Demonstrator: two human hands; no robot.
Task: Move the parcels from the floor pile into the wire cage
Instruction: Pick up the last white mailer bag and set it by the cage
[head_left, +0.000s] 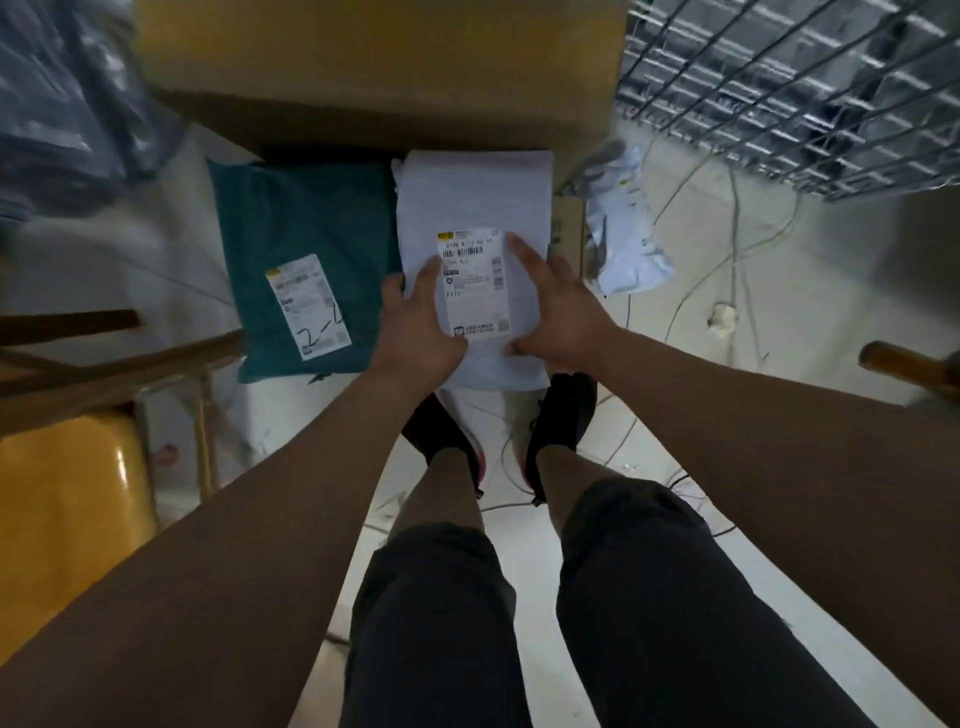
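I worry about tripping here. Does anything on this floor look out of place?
Yes: loose white cables snake across the floor around the shoes and toward the wire cage, a small white plug lying among them.

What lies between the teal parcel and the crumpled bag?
The white parcel, under the left hand and right hand, then a small brown box; head view.
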